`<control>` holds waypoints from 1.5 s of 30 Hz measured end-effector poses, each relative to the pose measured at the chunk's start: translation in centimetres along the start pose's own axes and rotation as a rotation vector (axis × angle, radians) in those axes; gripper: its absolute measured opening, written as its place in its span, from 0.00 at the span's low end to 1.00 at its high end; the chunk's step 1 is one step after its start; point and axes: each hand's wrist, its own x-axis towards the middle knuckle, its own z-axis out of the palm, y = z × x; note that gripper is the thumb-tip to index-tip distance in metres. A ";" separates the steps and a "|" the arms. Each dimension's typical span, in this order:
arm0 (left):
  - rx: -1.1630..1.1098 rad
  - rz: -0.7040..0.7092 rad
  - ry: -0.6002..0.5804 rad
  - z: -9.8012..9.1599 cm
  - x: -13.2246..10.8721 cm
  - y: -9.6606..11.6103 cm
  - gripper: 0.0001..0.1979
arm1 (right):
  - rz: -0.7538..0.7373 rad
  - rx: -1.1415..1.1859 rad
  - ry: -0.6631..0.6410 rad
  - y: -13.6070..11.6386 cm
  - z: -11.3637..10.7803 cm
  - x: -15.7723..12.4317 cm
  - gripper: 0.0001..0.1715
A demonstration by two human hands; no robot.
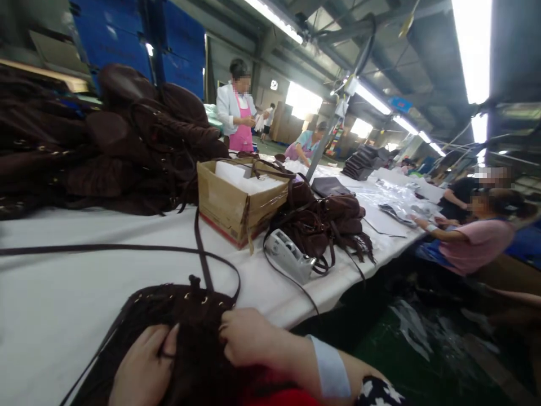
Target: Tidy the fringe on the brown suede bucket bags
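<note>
A dark brown drawstring bag (190, 304) with metal eyelets along its rim lies at the table's near edge, close to my body. My left hand (146, 366) is closed on the bag's front, with a thin dark strip showing by the thumb and fingers. On the bag's right side, my right hand (247, 338) has its fingers curled in against the dark material. The fingertips of that hand are partly hidden. From the bag's rim a long brown strap (127, 247) loops up and runs left across the white tabletop (38, 304).
A cardboard box (222, 211) holding white sheets stands ahead. Beside it are a grey tape dispenser (289, 256) and several brown bags (325, 225). A large heap of brown bags (105, 146) fills the left. Other people work along the table, one in a pink apron (242, 132).
</note>
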 end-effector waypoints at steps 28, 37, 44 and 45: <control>0.082 0.114 0.082 -1.7 -2.6 3.9 0.11 | 0.605 -0.025 0.245 3.0 -1.5 2.8 0.05; 0.016 0.025 -0.007 -5.4 0.9 3.7 0.15 | 0.333 0.199 0.565 2.3 -3.1 0.9 0.17; 0.103 0.160 -0.621 -7.6 2.9 0.9 0.20 | -0.090 0.243 0.177 -3.3 0.8 3.8 0.28; 0.106 0.130 -0.666 -8.6 2.8 0.3 0.18 | -0.066 0.232 0.175 -3.0 1.5 4.1 0.26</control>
